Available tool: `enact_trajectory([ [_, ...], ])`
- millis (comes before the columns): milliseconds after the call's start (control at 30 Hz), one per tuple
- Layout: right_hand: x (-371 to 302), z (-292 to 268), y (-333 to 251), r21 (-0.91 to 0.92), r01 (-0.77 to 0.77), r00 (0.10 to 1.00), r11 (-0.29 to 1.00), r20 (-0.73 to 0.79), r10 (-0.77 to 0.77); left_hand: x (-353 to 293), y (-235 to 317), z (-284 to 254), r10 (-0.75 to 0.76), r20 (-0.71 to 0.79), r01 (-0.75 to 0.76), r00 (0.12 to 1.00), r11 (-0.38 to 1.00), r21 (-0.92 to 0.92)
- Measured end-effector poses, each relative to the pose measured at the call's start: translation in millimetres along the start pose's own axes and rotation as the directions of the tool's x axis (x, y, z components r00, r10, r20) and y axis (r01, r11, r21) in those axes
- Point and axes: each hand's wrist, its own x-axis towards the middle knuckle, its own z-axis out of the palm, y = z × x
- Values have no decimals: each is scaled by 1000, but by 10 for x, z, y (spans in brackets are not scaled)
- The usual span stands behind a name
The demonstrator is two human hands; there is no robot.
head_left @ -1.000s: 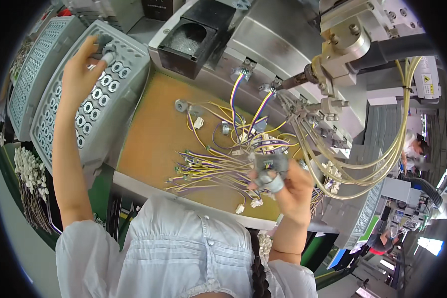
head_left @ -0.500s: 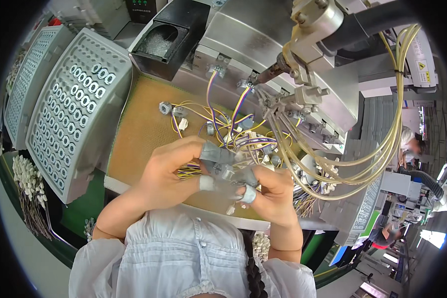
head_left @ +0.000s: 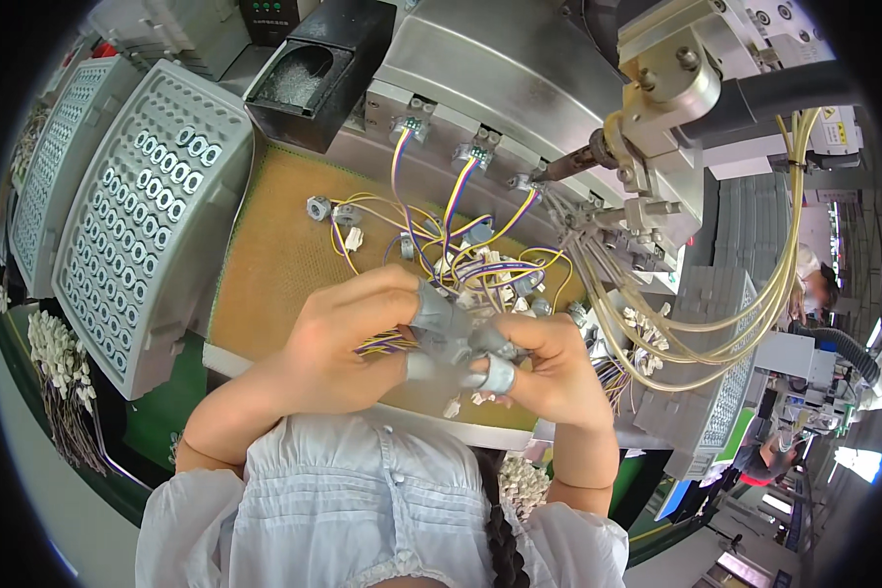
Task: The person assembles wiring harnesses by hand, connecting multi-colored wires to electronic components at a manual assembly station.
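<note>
Trays [head_left: 142,230] of grey plastic, filled with small ring parts, are seen left of the brown mat [head_left: 274,265], above which a small grey part [head_left: 448,328] is pinched by left hand [head_left: 338,338] and right hand [head_left: 549,367].

A small yellow warning label [head_left: 829,115] sits on the white machine housing at upper right

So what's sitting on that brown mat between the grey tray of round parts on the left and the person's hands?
In the head view, nothing: the brown mat is bare between the grey tray and the left hand. The loose wired parts lie further right.
</note>
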Motion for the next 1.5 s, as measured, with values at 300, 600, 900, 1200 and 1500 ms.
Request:
enact_trajectory([
  [300,36,-168,297,339,-204,974,919,169,153,360,32,-123,213,227,-247,950,960,131],
  [600,-156,8,575,413,89,912,906,-400,93,-345,-389,-171,-22,75,-16,997,884,466],
  [900,-1,-301,598,485,287,673,826,-716,186,-703,-441,-194,27,-7,-19,1000,840,542],
  [1200,-235,-570,520,321,93,742,943,-653,149,-56,-131,-307,-18,-64,45,998,897,439],
  [1500,322,518,71,-671,372,869,641,8,-496,-373,-275,-580,205,10,-194,979,906,377],
])
